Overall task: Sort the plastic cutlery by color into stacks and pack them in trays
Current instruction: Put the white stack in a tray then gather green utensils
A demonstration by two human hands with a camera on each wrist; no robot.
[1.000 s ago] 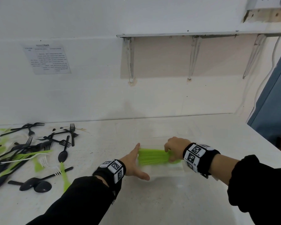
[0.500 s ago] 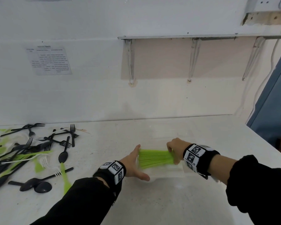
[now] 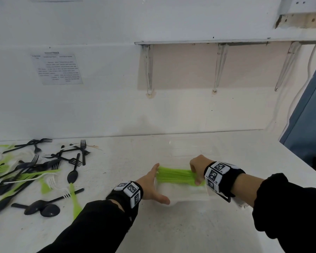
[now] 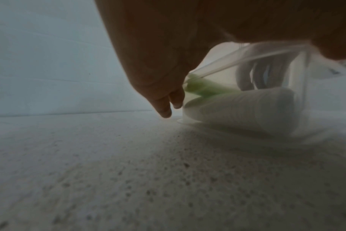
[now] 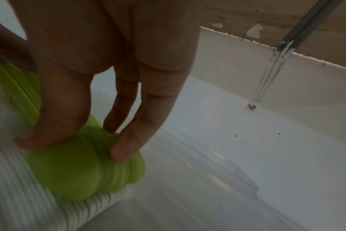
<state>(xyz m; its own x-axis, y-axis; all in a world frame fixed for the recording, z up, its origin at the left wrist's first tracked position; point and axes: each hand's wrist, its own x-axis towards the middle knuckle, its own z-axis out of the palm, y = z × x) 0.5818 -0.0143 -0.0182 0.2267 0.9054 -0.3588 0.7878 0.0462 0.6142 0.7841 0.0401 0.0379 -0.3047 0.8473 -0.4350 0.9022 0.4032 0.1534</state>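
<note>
A stack of green spoons [image 3: 175, 177] lies lengthwise in a clear plastic tray [image 3: 186, 198] at the table's near middle, above a stack of white cutlery [image 3: 179, 190]. My right hand [image 3: 197, 168] grips the green stack at its bowl end; in the right wrist view thumb and fingers [image 5: 124, 150] pinch the green spoon bowls [image 5: 81, 170] over the white stack [image 5: 39, 211]. My left hand [image 3: 154, 181] stands flat and straight against the tray's left end, at the handle tips. In the left wrist view its fingers [image 4: 165, 107] touch the tray wall [image 4: 298, 93], with the green stack [image 4: 205, 89] inside.
A loose pile of black, green and white forks and spoons [image 3: 35, 176] covers the table's left side. More clear plastic [image 3: 190, 147] reaches from the tray toward the wall. The table's right edge [image 3: 306, 168] is close. A shelf on brackets [image 3: 219, 66] hangs above.
The right hand has shifted its hold a little on the green stack and sunk slightly. The left hand stays flat at the tray's left end.
</note>
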